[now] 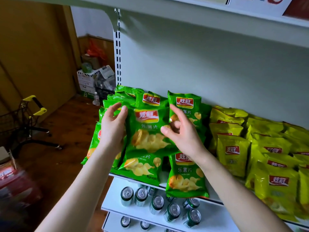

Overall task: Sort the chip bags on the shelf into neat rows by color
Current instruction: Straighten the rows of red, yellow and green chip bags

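Two bare hands are holding up one green foil chip bag (147,136) with a red logo and pictured chips, above the left end of the white metal shelf (214,197). The left hand (113,131) is gripping the bag's left edge, thumb on the front and fingers curling behind. The right hand (184,136) is pinching the right edge, thumb pressing on the front while the index finger is sticking up clear of it. The bag is sitting upright between the two hands, facing outward, in front of the other green chip bags (184,174) that are crowding the shelf's left end and overhanging its front edge. Yellow-green chip bags (232,154) are lying in overlapping rows just beside them, filling the shelf toward its right end. Silver-topped green cans (157,203) are standing on the lower white shelf (215,218) beneath. A black wire trolley with yellow handles (25,118) is standing on the wooden floor well off to the left.
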A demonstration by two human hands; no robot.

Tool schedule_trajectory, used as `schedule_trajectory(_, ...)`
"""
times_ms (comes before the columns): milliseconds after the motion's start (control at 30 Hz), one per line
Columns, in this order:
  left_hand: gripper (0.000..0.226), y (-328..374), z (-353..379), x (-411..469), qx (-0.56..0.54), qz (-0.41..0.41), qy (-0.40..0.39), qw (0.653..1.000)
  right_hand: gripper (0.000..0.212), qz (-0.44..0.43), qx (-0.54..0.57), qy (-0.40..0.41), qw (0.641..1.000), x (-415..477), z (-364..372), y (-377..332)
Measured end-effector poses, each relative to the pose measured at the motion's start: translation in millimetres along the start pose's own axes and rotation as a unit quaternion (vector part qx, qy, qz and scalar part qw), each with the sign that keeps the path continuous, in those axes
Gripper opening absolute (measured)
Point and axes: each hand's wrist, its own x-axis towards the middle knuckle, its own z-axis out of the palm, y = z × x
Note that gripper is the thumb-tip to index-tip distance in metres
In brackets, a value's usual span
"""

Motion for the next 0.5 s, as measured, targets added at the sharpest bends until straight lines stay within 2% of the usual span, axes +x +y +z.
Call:
schedule_trajectory(100,0.023,-1.6,-10.7,2.3,0.08,0.078,0.012,0.994,0.057,0.017,-0.056,0.081,0.995,31.0,-6.7,-2.2)
schedule_trajectory(200,0.018,-7.5,-20.1,-6.3,0.177,0.161,0.015,0.971,0.056,0.047,-0.116,0.083,0.989,74.0,-10.5,-2.2)
schedule_trajectory(267,0.021,-13.9,-26.3,-14.2,0.284,0.263,0.006,0.922,0.057,0.051,-0.182,0.065,0.98,91.3,-7.1,-2.5)
schedule_trajectory(333,0.031,-20.3,-31.2,-22.0,0.403,0.343,-0.049,0.847,0.057,0.052,-0.232,0.05,0.97,98.2,-4.8,-1.3)
schedule_trajectory(400,0.04,-27.9,-34.6,-28.5,0.482,0.376,-0.109,0.784,0.055,0.048,-0.263,0.052,0.962,99.0,-5.7,-0.8)
schedule_trajectory(500,0.041,-36.6,-31.9,-41.2,0.532,0.382,-0.148,0.741,0.05,0.041,-0.283,0.076,0.955,93.6,-9.1,-1.9)
